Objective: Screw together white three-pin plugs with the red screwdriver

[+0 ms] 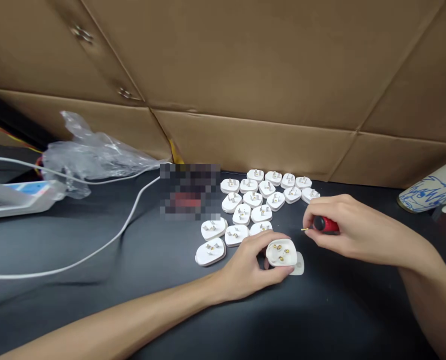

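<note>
My left hand (256,262) grips an opened white plug (283,252) by its edges, with its hollow side up and several brass terminals showing inside. A loose pale plastic cover (300,265) lies on the table, partly hidden under that plug. To the right, my right hand (343,230) is closed around a red screwdriver (328,225) with a black end; its blade is not visible. At the fingertips of the same hand a small brass piece (304,229) sticks out, apart from the plug. Just beyond my left hand stand several white plugs (241,215), pins up.
A brown padded panel (245,115) closes off the back of the black table (143,310). On the left are a clear plastic bag (95,155), a white cable (128,220) and a white-and-blue device (20,195). A patterned cylinder (429,192) lies tilted at far right.
</note>
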{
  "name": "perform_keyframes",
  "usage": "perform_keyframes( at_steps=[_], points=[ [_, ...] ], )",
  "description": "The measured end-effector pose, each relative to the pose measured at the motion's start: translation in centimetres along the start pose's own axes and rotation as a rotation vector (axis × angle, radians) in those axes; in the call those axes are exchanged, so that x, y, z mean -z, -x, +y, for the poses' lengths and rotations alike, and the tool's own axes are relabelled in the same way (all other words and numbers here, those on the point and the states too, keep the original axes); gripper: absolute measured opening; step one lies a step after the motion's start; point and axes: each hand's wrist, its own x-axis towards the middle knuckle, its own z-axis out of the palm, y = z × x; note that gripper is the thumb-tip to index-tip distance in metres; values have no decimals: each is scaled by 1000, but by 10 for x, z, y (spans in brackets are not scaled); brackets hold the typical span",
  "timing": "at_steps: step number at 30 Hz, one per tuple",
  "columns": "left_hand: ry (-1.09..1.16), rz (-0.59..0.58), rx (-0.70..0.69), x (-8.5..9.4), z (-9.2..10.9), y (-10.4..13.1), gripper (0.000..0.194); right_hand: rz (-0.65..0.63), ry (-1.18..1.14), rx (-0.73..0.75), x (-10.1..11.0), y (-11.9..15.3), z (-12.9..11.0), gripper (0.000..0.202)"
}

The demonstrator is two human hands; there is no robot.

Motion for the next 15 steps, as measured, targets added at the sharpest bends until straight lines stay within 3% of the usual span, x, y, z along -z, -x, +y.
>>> perform_keyframes(
  at_steps=[6,11,15],
  points=[
    [-33,31,2,3,3,7,34,-258,-19,47,-23,-5,21,9],
    [-52,57,-21,7,-5,11,37,-296,-43,52,-41,-11,24,14],
    [-41,30,-36,7,-9,11,40,-269,-60,63,-41,-13,24,10]
  ],
)
